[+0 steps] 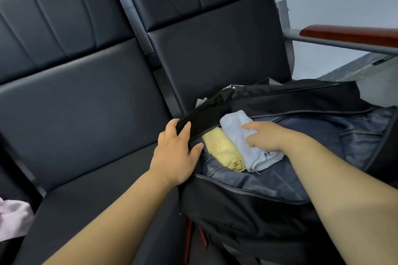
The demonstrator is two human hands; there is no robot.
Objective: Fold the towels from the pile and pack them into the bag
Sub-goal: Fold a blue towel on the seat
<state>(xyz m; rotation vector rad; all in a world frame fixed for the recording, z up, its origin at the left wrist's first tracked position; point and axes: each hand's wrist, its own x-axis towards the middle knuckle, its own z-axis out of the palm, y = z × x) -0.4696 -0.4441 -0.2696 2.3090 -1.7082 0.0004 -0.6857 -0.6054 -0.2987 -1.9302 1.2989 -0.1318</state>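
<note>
- Bag (247,211): black, lying unzipped on the right-hand seat of a row of black padded seats (86,125), grey-blue lining exposed.
- Left hand (175,153): clamped on the bag's left rim, fingers over the outer edge and thumb on the inner side, flap held back.
- Right hand (267,137): inside the opening, fingers curled round the blue towel (237,133), thumb lying along its top.
- Blue towel: folded into a long bundle, resting on the lining at the left end of the bag.
- Yellow towel (224,150): rolled, lying in the bag, touching the blue towel's left side.
- Pink cloth (13,217): crumpled at the lower left edge of view, well apart from the bag, partly cut off.
- Wooden armrest (349,33): on a grey metal frame, beyond the bag to the right.
</note>
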